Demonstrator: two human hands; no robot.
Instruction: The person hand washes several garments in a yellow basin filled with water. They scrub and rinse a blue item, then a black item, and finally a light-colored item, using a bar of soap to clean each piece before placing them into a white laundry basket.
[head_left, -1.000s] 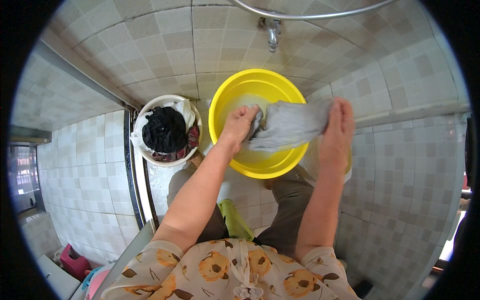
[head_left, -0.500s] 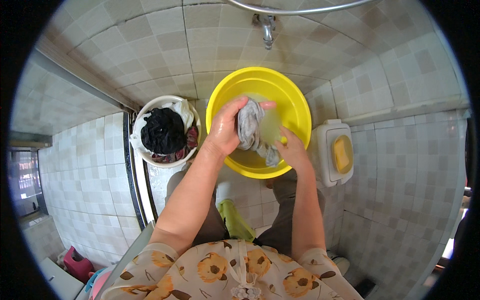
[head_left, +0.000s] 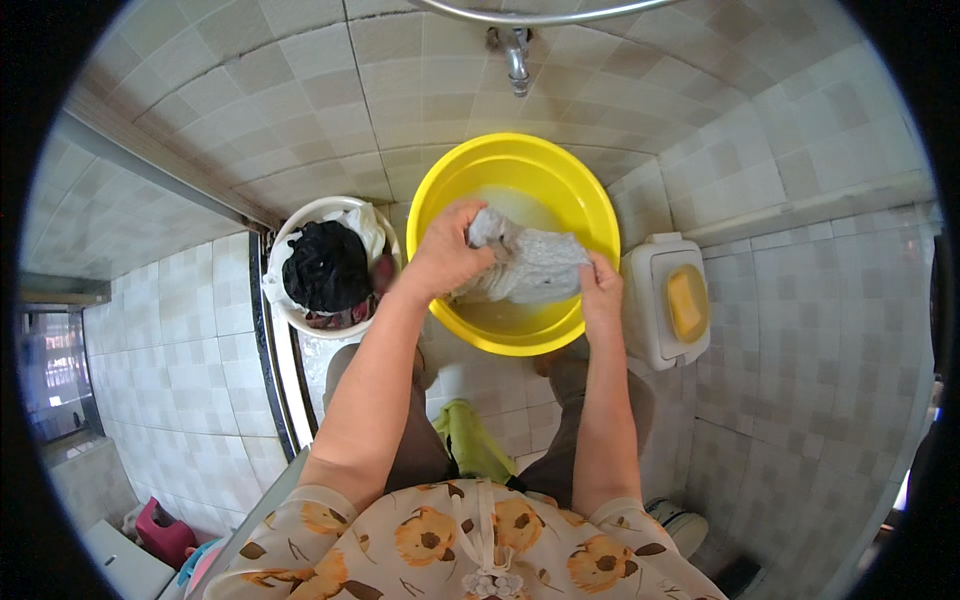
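Observation:
A wet grey piece of laundry (head_left: 540,266) is stretched sideways over the yellow basin (head_left: 592,180), which has cloudy water (head_left: 515,205) in it. My left hand (head_left: 448,250) grips its bunched left end between thumb and fingers. At the right end, my right hand (head_left: 601,292) pinches the edge near the basin's right side. Whether it is a sock or another small garment, I cannot tell.
Left of the basin stands a white tub (head_left: 275,290) with black clothing (head_left: 325,265) and other laundry. On the right, a yellow bar of soap (head_left: 687,304) rests on a white lidded bin (head_left: 652,300). A metal tap (head_left: 517,70) juts from the tiled wall above the basin.
My right hand has closed on the laundry's loose end and drawn it out to the right. The hanging, bunched cloth is now spread between both hands.

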